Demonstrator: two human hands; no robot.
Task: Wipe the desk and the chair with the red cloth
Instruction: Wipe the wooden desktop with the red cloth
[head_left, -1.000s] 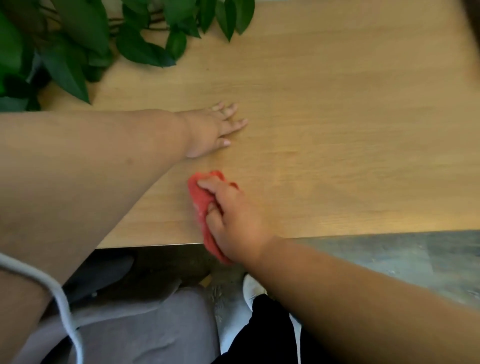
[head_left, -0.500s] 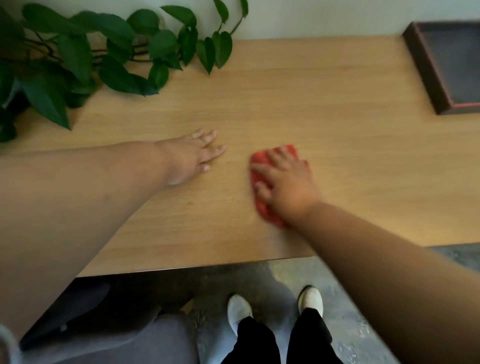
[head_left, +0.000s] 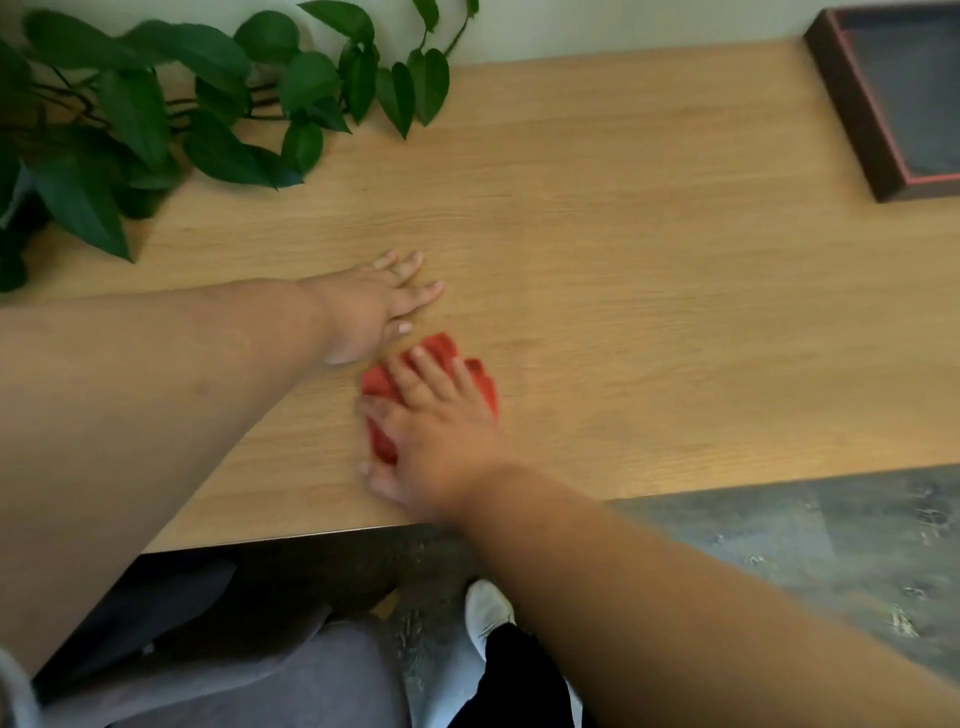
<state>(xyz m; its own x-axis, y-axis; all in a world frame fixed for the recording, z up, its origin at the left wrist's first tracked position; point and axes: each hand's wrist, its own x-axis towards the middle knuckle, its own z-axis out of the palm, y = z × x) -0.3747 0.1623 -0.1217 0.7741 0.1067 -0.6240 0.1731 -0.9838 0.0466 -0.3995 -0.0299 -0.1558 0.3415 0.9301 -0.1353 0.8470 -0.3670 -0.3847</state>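
Observation:
The red cloth (head_left: 480, 382) lies bunched on the light wooden desk (head_left: 649, 291), near its front edge. My right hand (head_left: 431, 441) presses flat on top of the cloth with fingers spread, covering most of it. My left hand (head_left: 374, 306) rests palm down on the desk just left of and behind the cloth, fingers apart, holding nothing. The grey chair (head_left: 270, 680) shows below the desk edge at the lower left.
A leafy green plant (head_left: 156, 114) spreads over the desk's back left corner. A dark tray (head_left: 893, 98) sits at the back right. Grey floor (head_left: 831, 545) lies below the desk edge, with my white shoe (head_left: 485, 608) and black trouser leg.
My right hand has slid the cloth back to the left, ending close to my left hand. My left hand has stayed in place on the desk.

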